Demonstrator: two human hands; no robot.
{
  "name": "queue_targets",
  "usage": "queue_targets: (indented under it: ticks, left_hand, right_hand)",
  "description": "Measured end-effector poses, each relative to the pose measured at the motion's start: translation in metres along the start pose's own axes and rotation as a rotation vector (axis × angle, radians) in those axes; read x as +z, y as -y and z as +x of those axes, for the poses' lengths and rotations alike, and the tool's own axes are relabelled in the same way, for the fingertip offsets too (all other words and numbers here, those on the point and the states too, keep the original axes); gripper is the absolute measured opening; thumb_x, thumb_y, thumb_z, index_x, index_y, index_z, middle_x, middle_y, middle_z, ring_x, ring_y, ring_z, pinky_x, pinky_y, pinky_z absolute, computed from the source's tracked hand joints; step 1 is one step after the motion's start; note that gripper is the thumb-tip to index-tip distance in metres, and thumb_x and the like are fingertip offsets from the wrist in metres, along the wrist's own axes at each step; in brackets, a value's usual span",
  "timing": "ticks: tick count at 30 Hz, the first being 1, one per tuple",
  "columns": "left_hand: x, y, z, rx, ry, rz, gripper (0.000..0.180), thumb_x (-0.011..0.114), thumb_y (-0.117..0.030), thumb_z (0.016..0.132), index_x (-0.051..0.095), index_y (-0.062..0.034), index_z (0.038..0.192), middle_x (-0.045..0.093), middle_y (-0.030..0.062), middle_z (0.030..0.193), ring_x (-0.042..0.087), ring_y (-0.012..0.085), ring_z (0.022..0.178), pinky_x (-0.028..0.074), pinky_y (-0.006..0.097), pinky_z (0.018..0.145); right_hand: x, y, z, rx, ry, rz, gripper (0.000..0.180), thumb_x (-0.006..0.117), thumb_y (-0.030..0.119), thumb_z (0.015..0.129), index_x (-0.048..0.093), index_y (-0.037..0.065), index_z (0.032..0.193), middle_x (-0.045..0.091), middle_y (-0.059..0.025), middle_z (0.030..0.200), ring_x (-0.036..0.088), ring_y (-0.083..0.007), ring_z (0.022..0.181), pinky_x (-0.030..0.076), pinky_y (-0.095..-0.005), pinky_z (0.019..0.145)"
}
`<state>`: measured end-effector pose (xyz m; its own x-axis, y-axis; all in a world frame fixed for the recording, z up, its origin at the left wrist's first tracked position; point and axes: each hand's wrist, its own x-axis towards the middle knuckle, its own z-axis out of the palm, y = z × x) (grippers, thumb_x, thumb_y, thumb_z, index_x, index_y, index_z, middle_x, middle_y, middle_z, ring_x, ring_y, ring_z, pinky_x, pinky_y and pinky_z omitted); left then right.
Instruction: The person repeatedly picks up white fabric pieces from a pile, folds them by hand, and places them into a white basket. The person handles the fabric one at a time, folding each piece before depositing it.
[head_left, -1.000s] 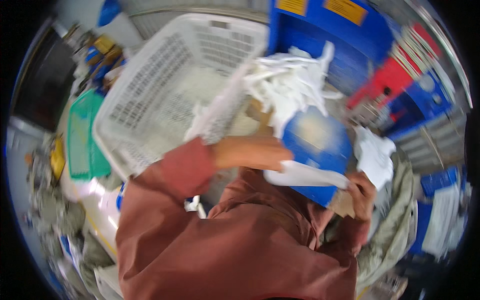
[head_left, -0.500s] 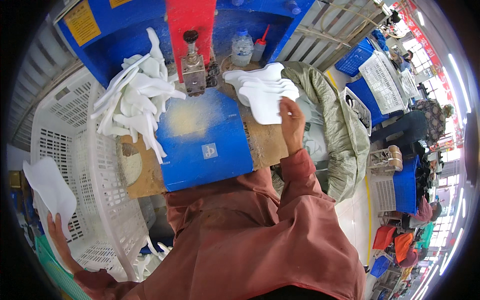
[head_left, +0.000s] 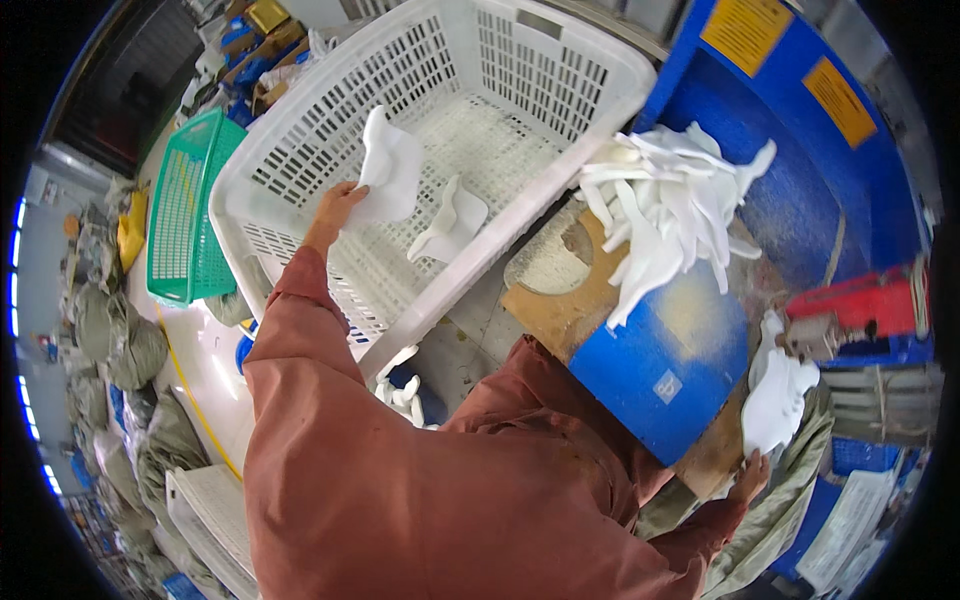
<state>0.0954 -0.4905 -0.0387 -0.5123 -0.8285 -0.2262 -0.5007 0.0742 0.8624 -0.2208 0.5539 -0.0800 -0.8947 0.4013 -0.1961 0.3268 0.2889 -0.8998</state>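
White piece (head_left: 398, 182) in hand over the white crate (head_left: 470, 278)!

The crate spreads beyond the left hand (head_left: 338, 208), a second piece (head_left: 457, 224) inside it, to that hand's right; a green basket (head_left: 205, 250) stands to its left. Just beyond the right hand (head_left: 750, 478), a white stack (head_left: 772, 408). The held piece points away from the person, long axis likewise! The left hand pinches its near edge; the right touches the stack's near end, whether gripping I can't tell.

Factory workshop: blue machine frame (head_left: 810, 165), bulging sacks (head_left: 130, 345), plastic crate (head_left: 530, 215).
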Motion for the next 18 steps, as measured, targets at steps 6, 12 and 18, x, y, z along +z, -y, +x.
queue_targets:
  ticks: [6, 12, 18]
  left_hand:
    - [0.066, 0.036, 0.004, -0.193, 0.297, -0.149, 0.041, 0.074, -0.031, 0.097, 0.071, 0.0012, 0.122, 0.073, 0.0074, 0.109, 0.069, 0.0175, 0.094, 0.056, 0.034, 0.081]
    - [0.145, 0.092, 0.022, -0.284, 0.262, 0.018, 0.053, 0.081, -0.032, 0.088, 0.068, 0.0018, 0.128, 0.074, 0.0154, 0.113, 0.071, 0.0261, 0.100, 0.056, 0.039, 0.088]
    - [0.176, 0.138, 0.028, -0.108, 0.141, 0.413, 0.073, 0.085, -0.038, 0.081, 0.060, 0.0001, 0.137, 0.069, 0.0233, 0.127, 0.068, 0.0368, 0.113, 0.053, 0.044, 0.097]
  right_hand:
    - [0.008, 0.041, -0.030, 0.100, 0.063, -0.047, 0.042, 0.075, 0.044, 0.093, 0.069, 0.013, 0.121, 0.058, 0.0041, 0.090, 0.057, -0.0110, 0.081, 0.045, -0.0299, 0.069]
    - [0.005, 0.057, -0.032, 0.202, -0.085, -0.065, 0.039, 0.069, 0.037, 0.097, 0.064, 0.015, 0.129, 0.067, 0.0028, 0.107, 0.058, -0.0103, 0.090, 0.044, -0.0289, 0.075]
    - [-0.007, 0.077, -0.035, 0.134, -0.122, -0.047, 0.043, 0.070, 0.033, 0.098, 0.060, 0.010, 0.133, 0.065, -0.0022, 0.115, 0.058, -0.0154, 0.095, 0.048, -0.0319, 0.083]
